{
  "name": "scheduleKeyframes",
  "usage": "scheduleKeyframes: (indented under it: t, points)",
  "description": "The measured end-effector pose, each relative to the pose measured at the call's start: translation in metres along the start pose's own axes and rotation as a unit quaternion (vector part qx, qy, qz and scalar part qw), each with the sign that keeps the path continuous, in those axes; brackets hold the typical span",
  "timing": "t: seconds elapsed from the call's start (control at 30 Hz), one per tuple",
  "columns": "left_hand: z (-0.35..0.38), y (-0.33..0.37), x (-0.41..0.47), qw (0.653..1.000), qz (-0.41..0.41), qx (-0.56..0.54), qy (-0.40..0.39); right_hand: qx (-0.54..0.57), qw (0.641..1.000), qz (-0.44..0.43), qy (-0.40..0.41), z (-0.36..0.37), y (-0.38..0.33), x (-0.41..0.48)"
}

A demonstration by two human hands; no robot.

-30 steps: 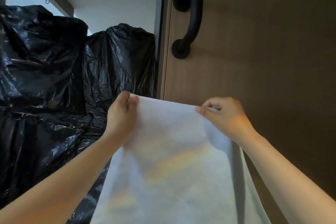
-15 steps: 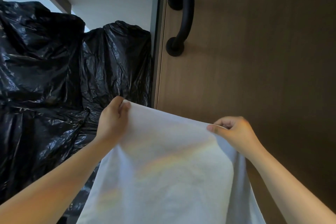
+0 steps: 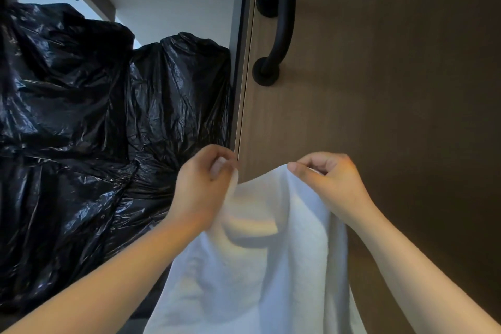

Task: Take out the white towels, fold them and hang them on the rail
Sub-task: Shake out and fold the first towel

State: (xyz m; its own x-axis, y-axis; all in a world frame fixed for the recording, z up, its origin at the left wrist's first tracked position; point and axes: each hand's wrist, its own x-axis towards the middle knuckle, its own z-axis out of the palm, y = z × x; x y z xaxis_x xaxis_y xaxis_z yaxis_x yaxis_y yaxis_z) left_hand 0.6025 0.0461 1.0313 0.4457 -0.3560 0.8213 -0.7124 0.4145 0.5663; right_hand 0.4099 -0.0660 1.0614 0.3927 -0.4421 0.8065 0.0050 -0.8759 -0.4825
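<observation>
Hands have closed in on each other since a moment ago; the top edge of the white towel, which was stretched flat between them, now sags into a soft pocket. My read: the two upper corners are being brought together, so the first fold is under way and hanging is not yet near.

Left hand pinches its corner with curled fingers; right hand pinches the other between thumb and forefinger. The two are near, not touching; a gap shows between them.

The towel hangs from both grips in front of the wooden door, well below the black bar fixed to it. Probably the rail, though I would not swear it is not just a door handle.

Hard to make out:
- the towel's lower part runs off the bottom edge, so whether the bottom corners line up cannot be told
- the left corner is mostly buried in the fingers
- the bar's top is cut off
- black plastic bags fill the opening at left; contents unseen
</observation>
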Motion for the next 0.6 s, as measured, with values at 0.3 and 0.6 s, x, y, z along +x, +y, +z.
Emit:
scheduleKeyframes:
  t: [0.3, 0.6]
  points:
    - [0.014, 0.007, -0.003, 0.965, -0.063, -0.080, -0.241, 0.042, 0.998, -0.022, -0.031, 0.012, -0.011, 0.006]
    - [-0.001, -0.007, 0.014, 0.985, -0.004, 0.076, -0.158, -0.066, 0.985, 0.075, -0.139, -0.007, 0.020, -0.011]
